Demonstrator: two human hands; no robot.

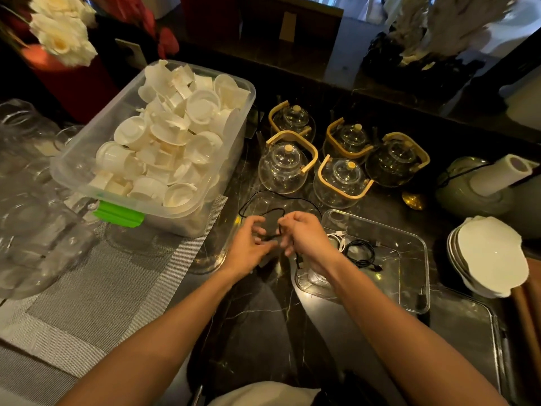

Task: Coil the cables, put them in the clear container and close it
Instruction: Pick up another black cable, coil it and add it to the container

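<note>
Hands met over the dark marble counter (263,317), both working one black cable (251,200). The left hand (248,244) had its fingers curled, thumb and fingertips closed on part of the cable near its middle, while the right hand (304,235) was curled tightly around the cable just beside it, with a short plug end hanging down below its palm. From between the two hands the cable rose in a loose loop that arched away across the counter toward the glass teapots (342,159); motion blur hid exactly how many turns were gathered in the fingers. Just right of the hands stood the clear container (421,259), open on top, and inside it lay a coiled black cable (361,253) next to a bundled white cable (336,237), the two nearly touching. A flat clear lid (468,332) lay on the counter near the container's closer right corner. To the left, a large plastic bin (87,171) with a green latch held a heap of white cups, resting partly on a grey woven mat (117,288). A stack of white plates (491,256) sat at the right edge, beyond the container.
</note>
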